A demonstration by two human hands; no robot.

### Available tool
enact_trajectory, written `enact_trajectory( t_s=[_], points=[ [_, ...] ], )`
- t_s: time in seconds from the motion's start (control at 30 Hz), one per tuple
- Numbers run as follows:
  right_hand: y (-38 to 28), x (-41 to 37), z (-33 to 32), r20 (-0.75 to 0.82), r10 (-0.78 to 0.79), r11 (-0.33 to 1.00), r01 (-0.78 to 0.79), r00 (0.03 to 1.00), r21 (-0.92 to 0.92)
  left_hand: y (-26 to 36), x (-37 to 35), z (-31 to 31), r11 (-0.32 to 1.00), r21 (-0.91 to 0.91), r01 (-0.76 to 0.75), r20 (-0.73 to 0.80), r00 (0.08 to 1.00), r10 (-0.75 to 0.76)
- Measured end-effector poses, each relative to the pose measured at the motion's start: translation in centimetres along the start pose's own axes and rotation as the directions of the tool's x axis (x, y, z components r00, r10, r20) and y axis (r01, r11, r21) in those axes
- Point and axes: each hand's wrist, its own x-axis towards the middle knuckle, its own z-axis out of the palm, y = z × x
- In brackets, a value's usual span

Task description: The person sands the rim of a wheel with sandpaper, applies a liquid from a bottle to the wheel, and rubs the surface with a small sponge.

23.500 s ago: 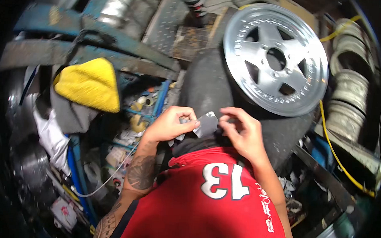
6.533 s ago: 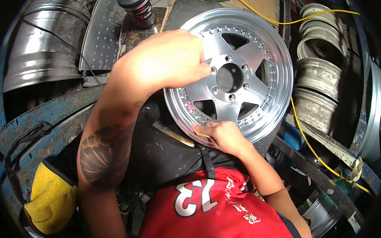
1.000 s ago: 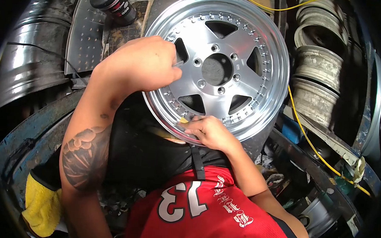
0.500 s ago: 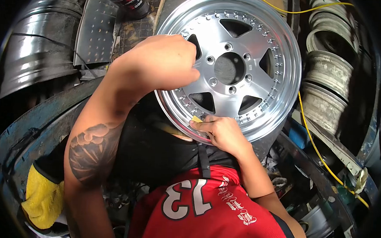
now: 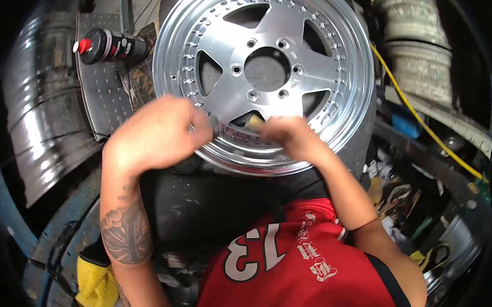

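Note:
A polished silver wheel rim (image 5: pixel 221 38) with star-shaped spokes and a ring of small bolts lies in front of me. My left hand (image 5: pixel 158 132) is curled at its lower left edge; a small dark thing shows blurred at the fingertips. Pinched in my right hand (image 5: pixel 292 134) is a small yellow piece (image 5: pixel 254 122), over the lower part of the rim. Motion smears both hands.
A black bottle with a red cap (image 5: pixel 116 46) lies at the left by a perforated metal plate (image 5: pixel 103 89). Worn rims (image 5: pixel 417 62) and a yellow cable (image 5: pixel 410 108) are at the right. A yellow cloth (image 5: pixel 96 287) hangs lower left.
My left hand has come down from the spokes to the rim's lower edge. My right hand has lifted a little with the yellow piece. The view has shifted, and the bottle shows more fully.

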Motion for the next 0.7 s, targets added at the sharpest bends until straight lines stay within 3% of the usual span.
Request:
enact_trajectory(
  t_s=[0.07,0.1,0.13,0.2,0.23,0.27,0.33,0.53,0.6,0.7],
  points=[
    [-2.8,0.3,-1.7,-0.156,0.182,0.981,-0.168,0.971,0.098,0.2,-0.5,2.0,0.997,-0.029,-0.066,0.134,0.989,0.07],
    [-2.7,0.4,-1.7,-0.209,0.118,0.988,-0.093,0.971,0.126,0.3,-0.7,3.5,0.98,0.05,-0.191,0.113,0.976,0.185],
    [-1.9,0.7,-1.3,-0.268,-0.071,0.994,0.09,0.961,0.06,0.3,-1.1,4.8,0.942,0.128,-0.311,0.102,0.949,0.299],
    [-2.8,0.7,-1.7,-0.09,0.016,0.999,-0.012,0.996,0.041,2.4,-1.9,7.0,0.895,0.398,-0.203,0.097,0.979,0.179],
    [-1.8,1.0,-0.3,-0.165,-0.137,0.99,0.139,0.977,0.004,2.9,-1.9,8.2,0.871,0.466,-0.156,0.109,0.987,0.119],
    [-1.1,0.7,0.3,-0.074,-0.016,0.995,0.008,0.997,-0.104,3.5,-1.9,9.1,0.843,0.51,-0.171,0.086,0.985,0.148],
    [-1.1,0.5,0.5,0.013,0.014,0.978,-0.011,1.0,-0.208,4.2,-1.3,10.6,0.831,0.516,-0.208,0.126,0.978,0.167],
    [-1.3,0.7,-0.8,0.068,-0.106,0.973,0.117,0.992,-0.197,4.5,0.1,11.7,0.821,0.515,-0.245,0.231,0.963,0.142],
    [-1.6,0.8,-1.0,0.123,-0.062,0.98,0.084,0.99,-0.178,4.2,0.0,10.7,0.82,0.515,-0.249,0.246,0.96,0.136],
    [-0.8,0.3,0.1,0.174,-0.08,0.981,0.108,0.982,-0.163,3.0,-0.2,9.4,0.853,0.507,-0.121,0.08,0.992,0.093]
  ],
)
